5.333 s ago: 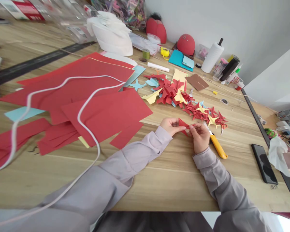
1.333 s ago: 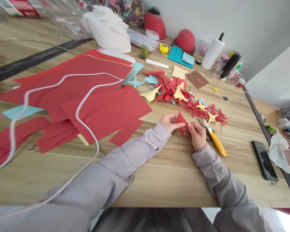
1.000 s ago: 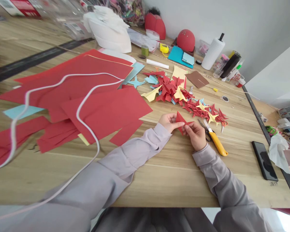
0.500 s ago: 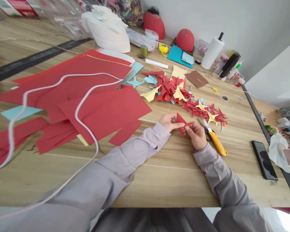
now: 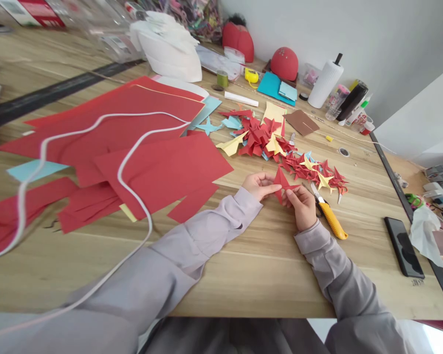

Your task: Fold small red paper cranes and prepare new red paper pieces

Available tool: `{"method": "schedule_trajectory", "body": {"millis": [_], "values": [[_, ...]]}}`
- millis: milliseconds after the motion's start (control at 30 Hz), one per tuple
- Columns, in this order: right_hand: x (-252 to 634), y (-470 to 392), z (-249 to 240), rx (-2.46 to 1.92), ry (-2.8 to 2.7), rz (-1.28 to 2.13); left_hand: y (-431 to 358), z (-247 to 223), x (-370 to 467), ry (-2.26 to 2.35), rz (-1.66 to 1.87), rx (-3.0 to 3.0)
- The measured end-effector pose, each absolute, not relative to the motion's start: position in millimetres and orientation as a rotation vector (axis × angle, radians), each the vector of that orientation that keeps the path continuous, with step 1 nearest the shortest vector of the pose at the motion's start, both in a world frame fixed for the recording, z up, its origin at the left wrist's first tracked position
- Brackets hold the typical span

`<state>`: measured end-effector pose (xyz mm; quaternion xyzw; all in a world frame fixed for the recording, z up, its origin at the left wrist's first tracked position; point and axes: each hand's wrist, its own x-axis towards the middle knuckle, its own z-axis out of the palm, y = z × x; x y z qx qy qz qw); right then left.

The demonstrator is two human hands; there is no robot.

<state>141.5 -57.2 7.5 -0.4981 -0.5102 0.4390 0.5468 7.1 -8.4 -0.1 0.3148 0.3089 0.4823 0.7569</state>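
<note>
Grey sleeves reach over the wooden table to the left hand and right hand, whose fingertips pinch a pointed red paper piece between them. Beyond lies a heap of folded paper shapes — mostly red, some yellow — and, farther back, a red dome before the wall.

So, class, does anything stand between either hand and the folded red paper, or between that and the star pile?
Nothing visible. The left hand and right hand both hold the folded red paper; the star pile lies beyond, the yellow knife off to the right.
</note>
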Motion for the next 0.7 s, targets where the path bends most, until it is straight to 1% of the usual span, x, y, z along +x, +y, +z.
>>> {"method": "schedule_trajectory", "body": {"millis": [267, 567, 700], "values": [[141, -57, 8, -1.200, -1.225, 1.100, -2, -15, 10, 0.727, 1.059, 0.883], [144, -58, 7, -1.134, -1.243, 1.184, -2, -12, 7, 0.620, 0.956, 0.881], [144, -58, 8, -1.170, -1.215, 1.177, -1, -13, 7, 0.624, 0.941, 0.850]]}}
